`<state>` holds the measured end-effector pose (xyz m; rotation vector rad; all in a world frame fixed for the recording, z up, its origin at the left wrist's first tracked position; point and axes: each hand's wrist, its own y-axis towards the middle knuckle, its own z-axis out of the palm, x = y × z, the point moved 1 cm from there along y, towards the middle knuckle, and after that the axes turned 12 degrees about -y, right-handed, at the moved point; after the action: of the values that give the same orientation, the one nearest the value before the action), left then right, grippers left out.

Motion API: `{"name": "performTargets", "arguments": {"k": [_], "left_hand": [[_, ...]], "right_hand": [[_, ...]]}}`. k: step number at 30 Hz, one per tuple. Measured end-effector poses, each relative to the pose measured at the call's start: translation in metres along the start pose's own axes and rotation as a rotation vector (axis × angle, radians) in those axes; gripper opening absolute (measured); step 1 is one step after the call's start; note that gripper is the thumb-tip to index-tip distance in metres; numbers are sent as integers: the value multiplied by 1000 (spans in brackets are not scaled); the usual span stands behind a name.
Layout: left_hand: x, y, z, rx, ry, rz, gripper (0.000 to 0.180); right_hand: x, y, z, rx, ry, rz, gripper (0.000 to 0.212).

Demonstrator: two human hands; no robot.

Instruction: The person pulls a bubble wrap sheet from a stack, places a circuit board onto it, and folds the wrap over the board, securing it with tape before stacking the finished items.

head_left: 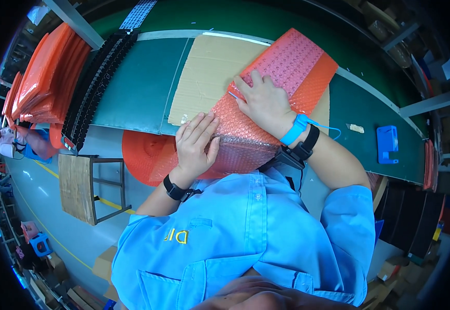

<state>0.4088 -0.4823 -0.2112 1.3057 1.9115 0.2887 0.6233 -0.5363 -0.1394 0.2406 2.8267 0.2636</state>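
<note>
A sheet of red bubble wrap (238,121) lies slantwise over a flat cardboard sheet (209,64) and hangs over the table's near edge toward my body. Under its far part shows a pale panel with rows of small holes (292,59). My right hand (266,101) rests on the wrap beside that panel, fingers spread. At the wrap's left border my left hand (197,144) lies flat with its fingers stretched out. Below the table edge, partly behind my left forearm, is a round red mass of wrap (139,155), probably a roll.
A stack of red-wrapped flat packs (51,75) stands at the left, beside a row of black slotted strips (98,77). A blue tape dispenser (387,144) sits on the green table (137,88) at the right. A wooden-topped stool (77,186) is on the floor, left.
</note>
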Motion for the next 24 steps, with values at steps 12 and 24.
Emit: {"name": "performTargets", "arguments": {"k": [12, 24], "left_hand": [[45, 83, -53, -9, -23, 125, 29], [334, 281, -69, 170, 677, -818, 115]], "right_hand": [[-5, -5, 16, -170, 29, -45, 49], [0, -10, 18, -174, 197, 10, 55]]}}
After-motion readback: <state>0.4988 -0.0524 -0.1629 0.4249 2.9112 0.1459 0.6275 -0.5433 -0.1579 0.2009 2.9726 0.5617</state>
